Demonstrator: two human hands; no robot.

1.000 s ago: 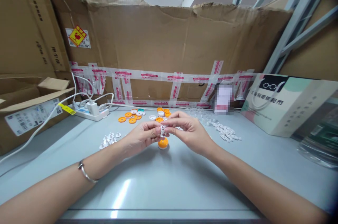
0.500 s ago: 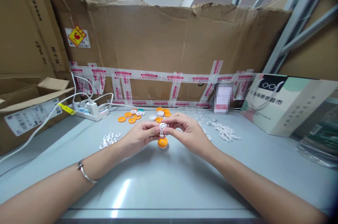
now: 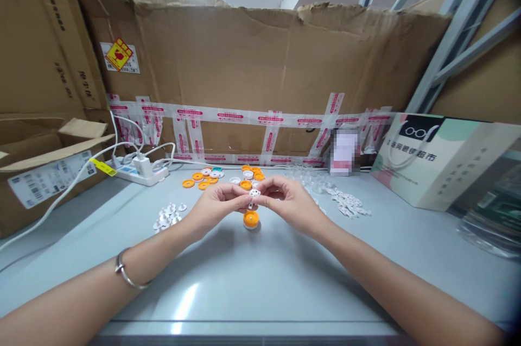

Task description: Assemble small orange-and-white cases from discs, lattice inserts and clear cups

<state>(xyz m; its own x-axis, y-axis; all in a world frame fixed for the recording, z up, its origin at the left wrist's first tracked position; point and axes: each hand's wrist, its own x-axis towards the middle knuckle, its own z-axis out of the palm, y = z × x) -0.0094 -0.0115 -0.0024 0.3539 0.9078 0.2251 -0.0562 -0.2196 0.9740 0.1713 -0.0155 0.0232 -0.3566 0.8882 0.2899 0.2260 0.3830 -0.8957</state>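
Between the fingertips of both hands sits a small white openwork plastic part (image 3: 254, 193), held above the table. My left hand (image 3: 217, 203) pinches it from the left and my right hand (image 3: 287, 200) from the right, so the fingers cover some of its edge. Just below the fingertips, an orange and white round plastic piece (image 3: 251, 219) rests on the table. Beyond the hands lie several orange rings (image 3: 188, 184) and white rings (image 3: 235, 181). Small white stemmed pieces (image 3: 166, 216) are heaped to the left of my left wrist.
Flat white plastic parts (image 3: 348, 203) and clear plastic pieces (image 3: 311, 176) lie to the right. A power strip (image 3: 142, 174) with cables stands back left, beside an open cardboard box (image 3: 52, 172). A printed carton (image 3: 435, 161) and a clear bottle (image 3: 494, 215) stand right, before a cardboard wall (image 3: 244, 63).
The white part has tilted flatter and risen slightly between my fingertips. The orange and white piece below now shows more of its upper side.
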